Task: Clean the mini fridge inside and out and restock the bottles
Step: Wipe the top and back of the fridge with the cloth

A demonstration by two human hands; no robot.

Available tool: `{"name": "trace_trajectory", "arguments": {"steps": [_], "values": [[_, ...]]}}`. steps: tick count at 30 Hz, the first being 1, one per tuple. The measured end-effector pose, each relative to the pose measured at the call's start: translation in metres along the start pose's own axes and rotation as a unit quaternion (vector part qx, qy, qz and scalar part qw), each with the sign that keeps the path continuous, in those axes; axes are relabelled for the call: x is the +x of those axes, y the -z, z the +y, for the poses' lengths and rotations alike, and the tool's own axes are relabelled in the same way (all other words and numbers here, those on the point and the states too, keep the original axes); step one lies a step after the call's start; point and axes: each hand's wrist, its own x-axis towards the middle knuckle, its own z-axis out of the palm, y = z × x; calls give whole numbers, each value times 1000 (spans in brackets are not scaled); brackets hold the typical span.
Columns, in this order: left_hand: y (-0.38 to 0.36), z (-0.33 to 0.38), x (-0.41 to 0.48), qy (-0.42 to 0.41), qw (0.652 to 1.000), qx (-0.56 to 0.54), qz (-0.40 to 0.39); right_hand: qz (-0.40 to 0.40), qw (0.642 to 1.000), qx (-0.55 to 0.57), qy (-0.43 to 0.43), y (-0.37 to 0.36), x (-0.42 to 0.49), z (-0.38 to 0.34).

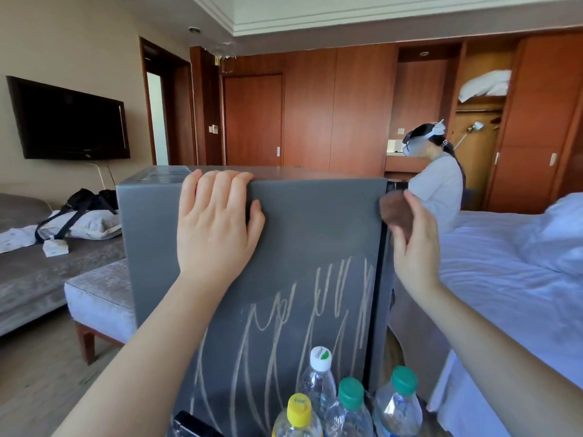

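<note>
Bottles (pixel 348 402) before scribbled fridge (pixel 315 234), left hand (pixel 217 225) fingers flat on top, right hand (pixel 413 244) fingers pinching brown cloth (pixel 396 212)

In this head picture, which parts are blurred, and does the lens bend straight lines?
Head view: the brown cloth in the right hand is smeared by motion, while the left hand on the mini fridge is sharp. Head view: the wide lens bows the ceiling moulding and leans the wardrobe doors at the right edge.

Matt grey fridge (pixel 315 234); clear plastic bottles (pixel 347 405); brown cloth (pixel 396 211).
</note>
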Motion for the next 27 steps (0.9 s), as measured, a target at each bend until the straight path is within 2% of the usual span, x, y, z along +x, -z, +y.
{"name": "trace_trajectory", "arguments": {"steps": [2, 5, 7, 11, 14, 16, 19, 21, 24, 27], "values": [[-1, 0, 0, 0, 1000, 3, 7, 30, 999, 4, 16, 3, 22, -10], [-2, 2, -1, 3, 1000, 1, 15, 22, 996, -43, 79, 1, 23, -6], [-2, 2, 1, 3, 1000, -3, 21, 12, 995, -61, 76, -1, 0, 6], [-2, 2, 1, 1, 999, -10, 36, -86, 990, -98, 59, 6, -57, 28], [-2, 2, -1, 4, 999, -17, 32, -150, 977, -119, 93, 20, -63, 33], [-1, 2, -1, 5, 999, -18, 29, -137, 977, -118, 115, 29, -46, 24], [0, 2, -1, 2, 999, -19, 27, -52, 990, -96, 89, 32, -3, -4], [-1, 2, -1, 4, 1000, -17, 26, -26, 991, -81, 107, 24, 14, -19], [-1, 3, -1, 8, 1000, -15, 26, -36, 986, -76, 144, 10, -1, -15], [0, 3, -1, 11, 1000, -17, 18, -60, 992, -74, 83, 6, -59, 11]]}}
